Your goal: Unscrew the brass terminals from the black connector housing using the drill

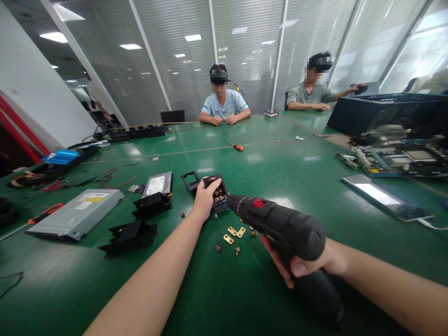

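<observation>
My left hand [205,198] grips a small black plastic housing [221,201] with brass terminals and screws inside, thumb across its top. A black power drill [276,224] is held by its handle in my right hand [301,266]. The drill's chuck points left and is close to the housing's right side; whether its tip touches anything is hidden. Below the housing lie several brass plates [228,239] and a few screws [238,251] on the green table. Just behind my left hand rests a black rectangular frame [191,180].
Two black plastic brackets [131,237], a hard drive [158,184] and a grey metal drive [79,212] lie to the left. On the right are a phone [381,196] with a cable and circuit boards [402,156]. An orange screwdriver [238,147] lies ahead. Two people sit across the table.
</observation>
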Motion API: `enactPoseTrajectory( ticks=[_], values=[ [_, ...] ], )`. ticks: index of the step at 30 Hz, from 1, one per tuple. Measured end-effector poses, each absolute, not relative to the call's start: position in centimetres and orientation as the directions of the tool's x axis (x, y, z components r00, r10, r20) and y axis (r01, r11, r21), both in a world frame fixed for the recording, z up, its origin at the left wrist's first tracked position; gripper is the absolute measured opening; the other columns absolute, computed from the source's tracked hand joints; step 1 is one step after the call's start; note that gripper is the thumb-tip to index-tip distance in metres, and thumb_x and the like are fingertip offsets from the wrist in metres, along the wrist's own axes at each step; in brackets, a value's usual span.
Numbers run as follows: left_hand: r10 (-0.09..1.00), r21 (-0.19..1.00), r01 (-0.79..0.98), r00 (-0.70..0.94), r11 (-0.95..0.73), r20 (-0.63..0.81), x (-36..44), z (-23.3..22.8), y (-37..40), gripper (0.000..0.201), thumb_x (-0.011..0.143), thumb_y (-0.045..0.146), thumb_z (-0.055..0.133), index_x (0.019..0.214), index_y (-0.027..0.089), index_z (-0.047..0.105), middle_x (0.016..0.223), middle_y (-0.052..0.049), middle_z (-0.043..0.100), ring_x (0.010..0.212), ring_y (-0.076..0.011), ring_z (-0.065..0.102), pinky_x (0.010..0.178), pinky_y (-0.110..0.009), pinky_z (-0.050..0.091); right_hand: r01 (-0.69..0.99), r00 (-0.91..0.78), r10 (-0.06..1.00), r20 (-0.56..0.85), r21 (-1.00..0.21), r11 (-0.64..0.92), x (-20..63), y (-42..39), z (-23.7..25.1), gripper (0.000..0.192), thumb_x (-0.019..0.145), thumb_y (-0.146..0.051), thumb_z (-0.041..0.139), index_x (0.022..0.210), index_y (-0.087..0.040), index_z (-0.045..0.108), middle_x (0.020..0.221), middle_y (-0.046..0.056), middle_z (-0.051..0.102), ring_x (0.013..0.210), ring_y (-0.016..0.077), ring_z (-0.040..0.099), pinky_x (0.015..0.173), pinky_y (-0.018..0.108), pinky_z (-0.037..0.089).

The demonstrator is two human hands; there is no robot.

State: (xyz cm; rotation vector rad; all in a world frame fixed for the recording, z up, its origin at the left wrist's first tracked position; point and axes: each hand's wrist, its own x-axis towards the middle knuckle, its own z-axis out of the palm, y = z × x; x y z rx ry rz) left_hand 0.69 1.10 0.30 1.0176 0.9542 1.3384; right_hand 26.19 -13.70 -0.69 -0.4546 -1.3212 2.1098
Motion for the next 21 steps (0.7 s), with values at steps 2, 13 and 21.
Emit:
enactPoseTrajectory(
  ticks=[2,13,21],
  values=[
    [0.999,0.957,-0.288,0.024,-0.027,0.035,0.7,0.3,1.1,0.051,0.068,0.043,0.089,0.097,0.023,0.051,0.072,-0.001,0.072,0.066,-0.028,0.077,0.063,-0.039,0.062,-0.31,-0.764,0.644,0.032,-0.894,-0.324,26.2,-13.7,-0.8,0.059,0.068,-0.03,0.1,0.115,-0.011,0.071,0.078,0.005,0.079,0.062,0.0194,0.078,0.056,0.025,0.061],
    [0.999,0.958,-0.287,0.034,-0.018,0.029,0.6,0.2,1.1,0.044,0.068,0.036,0.084,0.097,0.023,0.053,0.073,0.0,0.071,0.068,-0.0281,0.076,0.069,-0.042,0.061,-0.285,-0.752,0.659,0.023,-0.913,-0.293,26.2,-13.9,-0.2,0.066,0.064,-0.026,0.1,0.12,-0.013,0.068,0.079,0.004,0.079,0.06,0.02,0.078,0.057,0.026,0.061],
    [0.987,0.962,-0.273,0.15,-0.007,0.05,-0.5,-0.2,1.2,0.057,0.059,0.021,0.084,0.105,0.023,0.052,0.082,-0.001,0.075,0.076,-0.0283,0.077,0.081,-0.048,0.06,-0.289,-0.743,0.669,-0.008,-0.898,-0.332,26.4,-14.0,-1.0,0.074,0.056,-0.024,0.102,0.122,-0.014,0.07,0.079,0.006,0.082,0.063,0.023,0.08,0.058,0.024,0.06]
  ],
)
